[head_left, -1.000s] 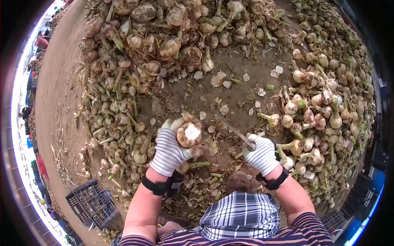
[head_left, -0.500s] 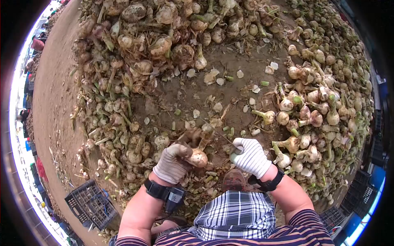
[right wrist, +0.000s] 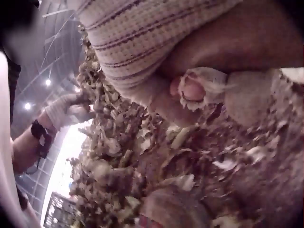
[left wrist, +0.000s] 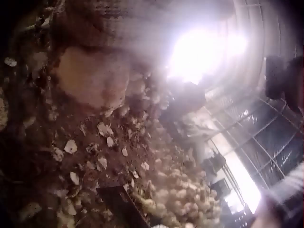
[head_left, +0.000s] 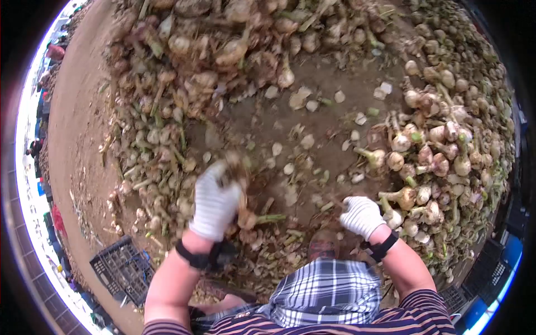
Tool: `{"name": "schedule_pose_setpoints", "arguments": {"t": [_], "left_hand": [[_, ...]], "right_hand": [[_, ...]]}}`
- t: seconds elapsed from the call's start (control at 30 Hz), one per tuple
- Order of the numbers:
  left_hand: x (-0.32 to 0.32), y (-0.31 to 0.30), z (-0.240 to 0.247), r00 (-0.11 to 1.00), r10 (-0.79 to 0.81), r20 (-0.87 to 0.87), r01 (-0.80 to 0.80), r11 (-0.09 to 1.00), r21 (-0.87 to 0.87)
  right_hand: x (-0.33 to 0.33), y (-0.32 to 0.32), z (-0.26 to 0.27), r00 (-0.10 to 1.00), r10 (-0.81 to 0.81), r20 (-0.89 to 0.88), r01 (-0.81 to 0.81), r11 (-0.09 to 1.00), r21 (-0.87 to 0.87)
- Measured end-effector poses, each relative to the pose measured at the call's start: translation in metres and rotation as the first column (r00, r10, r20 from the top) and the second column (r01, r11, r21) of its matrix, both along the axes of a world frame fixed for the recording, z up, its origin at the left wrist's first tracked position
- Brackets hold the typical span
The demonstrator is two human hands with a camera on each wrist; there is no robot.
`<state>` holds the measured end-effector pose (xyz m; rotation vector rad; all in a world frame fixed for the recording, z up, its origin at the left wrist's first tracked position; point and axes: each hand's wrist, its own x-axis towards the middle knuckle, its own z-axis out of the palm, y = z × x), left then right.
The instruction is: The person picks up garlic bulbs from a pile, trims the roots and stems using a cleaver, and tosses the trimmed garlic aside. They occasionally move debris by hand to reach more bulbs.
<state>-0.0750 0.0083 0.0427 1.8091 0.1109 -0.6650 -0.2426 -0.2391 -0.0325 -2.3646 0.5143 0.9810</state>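
Curled fingers of the left hand [head_left: 212,204] hold a garlic bulb, blurred by motion in the head view; its pale round side [left wrist: 92,78] shows under the glove in the left wrist view. Further right, the gloved right hand [head_left: 363,216] is closed round a knife, whose dark blade [left wrist: 121,205] shows low in the left wrist view. A bare fingertip [right wrist: 192,89] pokes through the torn glove. Just right of the left hand, a stemmed bulb [head_left: 247,219] lies low among trimmings. The two hands are well apart.
Heaped garlic [head_left: 201,84] lies ahead and to the left, with another large pile [head_left: 446,139] on the right. Peel scraps dot the soil [head_left: 329,134] between them. A black crate [head_left: 120,271] stands at lower left, and a shoe [head_left: 324,245] is near the trimmings.
Since half a second ago, the left hand has moved left and upward with a bulb, away from the knife. The right hand has shifted right, still gripping the knife.
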Motion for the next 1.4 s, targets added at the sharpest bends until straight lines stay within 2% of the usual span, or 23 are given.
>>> {"name": "schedule_pose_setpoints", "arguments": {"t": [0.07, 0.13, 0.23, 0.27, 0.3, 0.33, 0.37, 0.4, 0.5, 0.57, 0.6, 0.63, 0.67, 0.7, 1.03, 1.07, 1.1, 1.13, 1.23, 1.3, 1.33, 1.37, 1.4], "left_hand": [[0.023, -0.012, -0.001, 0.976, -0.186, 0.109, 0.159, 0.963, 0.218], [0.014, -0.046, 0.038, 0.960, -0.278, 0.020, 0.249, 0.825, -0.507], [0.034, -0.029, 0.045, 0.955, -0.283, 0.085, 0.292, 0.866, -0.407], [0.048, -0.005, 0.000, 0.924, -0.246, 0.292, 0.264, 0.964, -0.022], [0.057, 0.010, -0.005, 0.886, -0.434, 0.165, 0.248, 0.742, 0.623], [0.049, 0.012, -0.005, 0.811, -0.581, -0.074, 0.304, 0.309, 0.901], [0.045, 0.019, -0.014, 0.705, -0.569, -0.423, 0.548, 0.060, 0.834], [0.036, 0.037, -0.043, 0.596, -0.621, -0.510, 0.603, -0.074, 0.794], [0.023, 0.035, -0.054, 0.638, -0.584, -0.502, 0.613, -0.011, 0.790], [0.015, 0.026, -0.042, 0.749, -0.588, -0.306, 0.541, 0.276, 0.794], [0.009, 0.029, -0.047, 0.744, -0.597, -0.299, 0.544, 0.282, 0.790], [0.000, 0.036, -0.054, 0.851, -0.520, -0.066, 0.468, 0.697, 0.543], [-0.005, 0.039, -0.059, 0.940, -0.328, 0.098, 0.312, 0.939, 0.145], [-0.009, 0.023, -0.034, 0.975, -0.210, -0.077, 0.209, 0.978, -0.019], [-0.036, 0.007, -0.061, 0.947, -0.317, 0.053, 0.321, 0.933, -0.160], [-0.040, 0.012, -0.073, 0.943, -0.259, -0.210, 0.114, 0.842, -0.527], [-0.040, 0.009, -0.073, 0.765, -0.235, -0.600, -0.393, 0.568, -0.723], [-0.040, 0.007, -0.074, 0.494, -0.302, -0.815, -0.727, 0.371, -0.578], [-0.054, -0.002, -0.065, 0.555, -0.190, -0.810, -0.687, 0.443, -0.576], [-0.068, -0.006, -0.055, 0.957, -0.132, -0.257, 0.011, 0.906, -0.424], [-0.064, -0.008, -0.042, 0.980, -0.197, -0.023, 0.186, 0.952, -0.244], [-0.063, -0.009, -0.027, 0.912, -0.348, 0.218, 0.364, 0.931, -0.035], [-0.059, -0.009, -0.011, 0.662, -0.589, 0.464, 0.474, 0.808, 0.350]], "right_hand": [[0.003, 0.012, -0.004, 0.973, -0.228, 0.037, 0.226, 0.973, 0.050], [-0.004, 0.018, -0.049, 0.939, -0.308, 0.154, 0.244, 0.910, 0.335], [0.005, 0.020, -0.030, 0.886, -0.444, 0.137, 0.366, 0.849, 0.381], [-0.002, 0.011, -0.049, 0.882, -0.446, 0.151, 0.363, 0.849, 0.384], [-0.012, 0.002, -0.074, 0.872, -0.455, 0.179, 0.373, 0.856, 0.359], [-0.007, 0.006, -0.056, 0.848, -0.509, 0.151, 0.428, 0.823, 0.373], [-0.002, 0.009, -0.038, 0.819, -0.561, 0.123, 0.482, 0.787, 0.385], [-0.006, 0.015, -0.041, 0.824, -0.556, 0.110, 0.481, 0.788, 0.384], [0.001, 0.020, -0.035, 0.886, -0.407, 0.221, 0.313, 0.878, 0.362], [0.008, 0.022, -0.022, 0.918, -0.275, 0.285, 0.192, 0.938, 0.287], [0.025, 0.028, 0.015, 0.921, -0.161, 0.356, 0.096, 0.976, 0.194], [0.030, 0.032, 0.027, 0.861, -0.094, 0.499, 0.036, 0.992, 0.125], [0.034, 0.033, 0.032, 0.848, -0.043, 0.528, -0.015, 0.994, 0.105], [0.040, 0.036, 0.038, 0.857, 0.016, 0.515, -0.060, 0.996, 0.070], [0.052, 0.045, 0.067, 0.868, 0.216, 0.446, -0.252, 0.968, 0.021], [0.055, 0.048, 0.068, 0.862, 0.238, 0.447, -0.289, 0.956, 0.050], [0.057, 0.052, 0.069, 0.855, 0.238, 0.461, -0.301, 0.951, 0.066], [0.058, 0.057, 0.068, 0.855, 0.239, 0.461, -0.301, 0.951, 0.066], [0.058, 0.063, 0.063, 0.826, 0.202, 0.527, -0.282, 0.956, 0.077], [0.048, 0.058, 0.048, 0.797, 0.157, 0.583, -0.251, 0.965, 0.082], [0.042, 0.053, 0.039, 0.762, 0.115, 0.638, -0.221, 0.971, 0.090], [0.039, 0.042, 0.032, 0.855, 0.151, 0.496, -0.152, 0.988, -0.039], [0.044, 0.025, 0.027, 0.956, 0.090, 0.278, -0.066, 0.993, -0.095]]}}
